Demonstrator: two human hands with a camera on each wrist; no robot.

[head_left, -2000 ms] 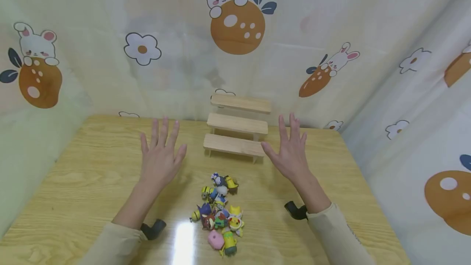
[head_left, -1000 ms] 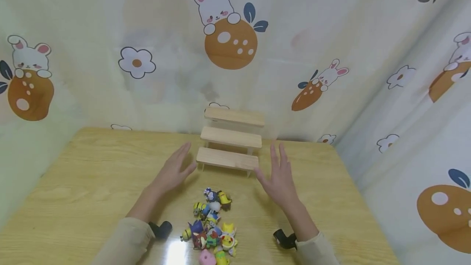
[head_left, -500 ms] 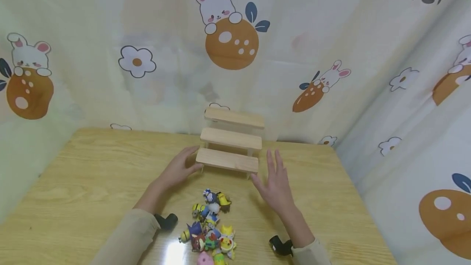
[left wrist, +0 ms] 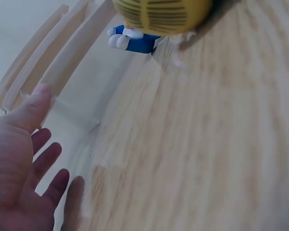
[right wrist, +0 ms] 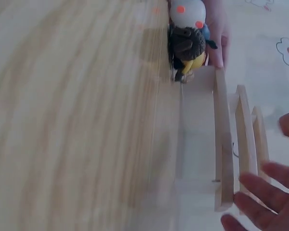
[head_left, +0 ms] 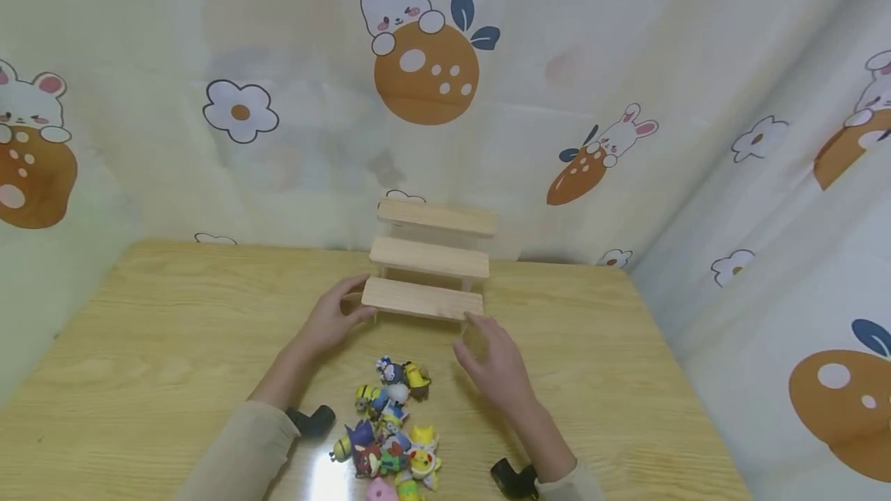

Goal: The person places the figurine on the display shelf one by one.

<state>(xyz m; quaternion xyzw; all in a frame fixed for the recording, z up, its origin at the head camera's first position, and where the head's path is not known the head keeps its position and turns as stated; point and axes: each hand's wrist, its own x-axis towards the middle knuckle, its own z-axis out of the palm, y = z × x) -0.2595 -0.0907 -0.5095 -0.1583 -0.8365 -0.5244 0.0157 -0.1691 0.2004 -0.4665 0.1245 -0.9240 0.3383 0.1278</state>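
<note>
A three-step wooden display stand stands at the back of the table. My left hand holds the left end of its lowest step, thumb at the front edge and index finger behind. In the left wrist view, the thumb lies on the step while the other fingers spread below. My right hand is at the stand's right front corner, fingers apart and fingertips right at the lowest step. In the right wrist view those fingers are spread beside the step's end.
A heap of small toy figures, several of them yellow, lies in front of the stand between my forearms. A pink piece sits at its near end. Patterned curtain hangs behind the table and along its right side.
Both hands have come down and inward from raised, spread poses. The left has taken hold of the stand's left end; the right has reached its right corner. The stand has stayed in place.
</note>
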